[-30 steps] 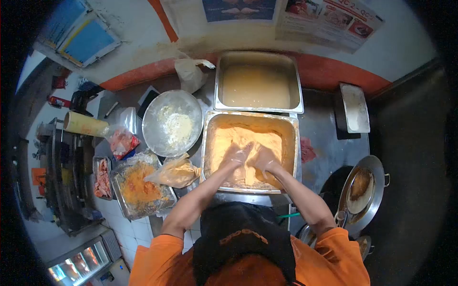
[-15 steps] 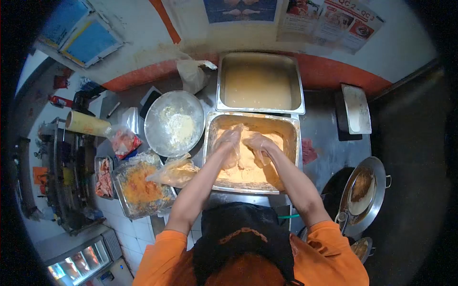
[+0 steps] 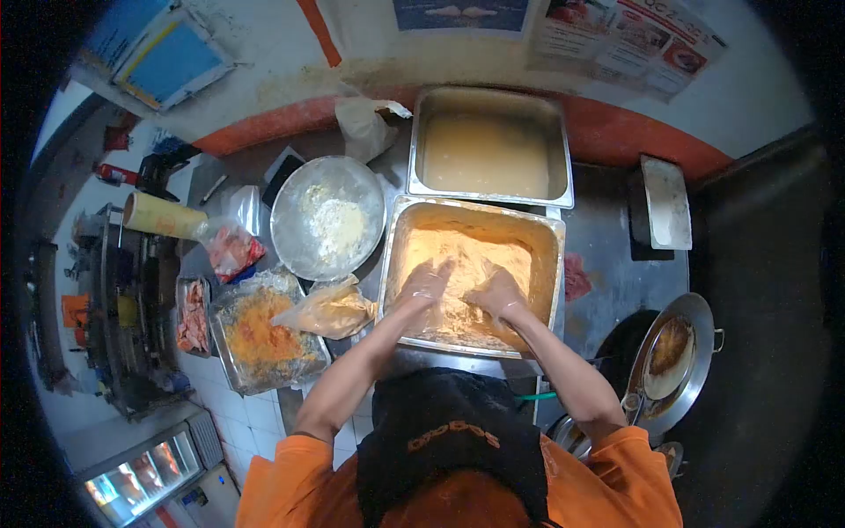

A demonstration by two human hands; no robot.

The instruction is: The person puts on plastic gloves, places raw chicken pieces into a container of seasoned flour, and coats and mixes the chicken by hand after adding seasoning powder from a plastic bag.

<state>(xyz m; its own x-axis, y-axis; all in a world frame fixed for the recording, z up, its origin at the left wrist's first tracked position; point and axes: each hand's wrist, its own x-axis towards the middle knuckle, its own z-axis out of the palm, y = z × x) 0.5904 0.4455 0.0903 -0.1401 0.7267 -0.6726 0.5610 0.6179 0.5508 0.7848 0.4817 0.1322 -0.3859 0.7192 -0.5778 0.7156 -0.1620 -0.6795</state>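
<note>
My left hand (image 3: 426,283) and my right hand (image 3: 496,292), both in thin clear plastic gloves, are down in the orange-tinted flour (image 3: 458,238) of a deep metal pan (image 3: 562,264). They are a short way apart in the near half of the pan. The fingers of each look apart, with some tips sunk in the flour, and I see no separate item in either hand. Behind this pan stands a second metal pan (image 3: 568,167) of cloudy, tan liquid (image 3: 484,154).
Left of the pans are a round metal bowl (image 3: 286,233) of pale flour, a plastic bag (image 3: 327,310) of orange powder and a plastic-lined tray (image 3: 231,356). A tray of raw meat (image 3: 192,321) lies farther left. On the right stands a wide wok (image 3: 700,352).
Both hands have drawn back toward me inside the pan, baring the flour at its far side. The flour's surface has shifted, and the camera view has moved slightly.
</note>
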